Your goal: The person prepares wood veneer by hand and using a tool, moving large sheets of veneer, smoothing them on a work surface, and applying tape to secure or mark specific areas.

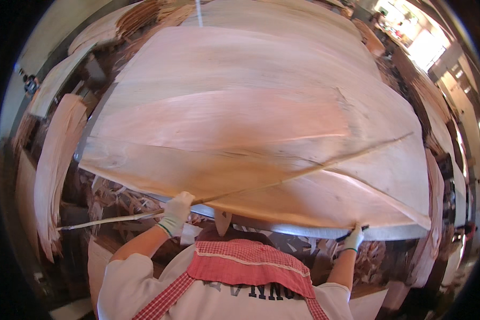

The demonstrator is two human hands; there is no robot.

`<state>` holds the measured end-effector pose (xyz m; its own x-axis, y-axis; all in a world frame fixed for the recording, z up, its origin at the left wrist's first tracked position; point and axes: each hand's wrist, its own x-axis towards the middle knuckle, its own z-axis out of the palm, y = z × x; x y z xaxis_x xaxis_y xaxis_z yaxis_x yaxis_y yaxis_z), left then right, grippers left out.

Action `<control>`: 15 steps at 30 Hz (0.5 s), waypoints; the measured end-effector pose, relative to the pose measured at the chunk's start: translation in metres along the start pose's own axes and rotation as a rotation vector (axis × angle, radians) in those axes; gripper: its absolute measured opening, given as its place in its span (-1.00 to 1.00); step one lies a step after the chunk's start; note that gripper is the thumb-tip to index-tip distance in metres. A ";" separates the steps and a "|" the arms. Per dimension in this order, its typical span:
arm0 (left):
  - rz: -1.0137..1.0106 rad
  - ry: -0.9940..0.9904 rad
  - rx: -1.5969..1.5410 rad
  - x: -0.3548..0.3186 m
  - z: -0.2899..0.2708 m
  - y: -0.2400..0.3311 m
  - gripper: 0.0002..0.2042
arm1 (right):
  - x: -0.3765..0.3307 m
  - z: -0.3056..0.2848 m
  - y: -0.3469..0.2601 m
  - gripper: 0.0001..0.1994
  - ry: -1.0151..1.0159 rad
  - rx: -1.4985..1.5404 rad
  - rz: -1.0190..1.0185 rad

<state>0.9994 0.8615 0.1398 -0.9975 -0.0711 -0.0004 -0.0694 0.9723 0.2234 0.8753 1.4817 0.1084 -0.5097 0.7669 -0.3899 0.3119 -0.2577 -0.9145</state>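
Observation:
My left hand (177, 209), in a white glove, is closed round a long thin wooden stick (274, 182). The stick slants from the lower left up across a large wood veneer sheet (160, 165) to its right side. At the front right edge of the sheet, my right hand (356, 236), also gloved, is closed on a small dark tool (350, 233) whose kind I cannot make out. A narrower pinkish veneer strip (224, 117) lies farther back on the wide stack of pale veneer sheets (266, 58). Along the front, the sheet edge looks curled and uneven.
Broken veneer scraps (128, 205) lie below the front edge, where a metallic table edge (304, 231) shows. Bundles of veneer (61, 160) stand at the left, with more veneer stacks (434, 208) at the right. A bright window (425, 49) is at the far right.

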 end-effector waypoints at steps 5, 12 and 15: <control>0.059 0.095 0.095 -0.014 -0.005 -0.033 -0.79 | -0.019 -0.040 0.047 -0.90 -0.061 0.138 -0.126; 0.013 0.012 0.053 -0.084 -0.013 -0.009 -0.72 | -0.035 -0.108 0.072 -0.85 -0.024 0.203 -0.020; 0.033 -0.030 0.051 -0.128 -0.003 -0.012 -0.71 | -0.064 -0.130 0.068 -0.81 -0.059 0.217 -0.001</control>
<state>1.1280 0.8582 0.1405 -0.9992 -0.0331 -0.0236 -0.0368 0.9840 0.1742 1.0334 1.4914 0.0848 -0.5579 0.7333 -0.3886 0.1348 -0.3820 -0.9143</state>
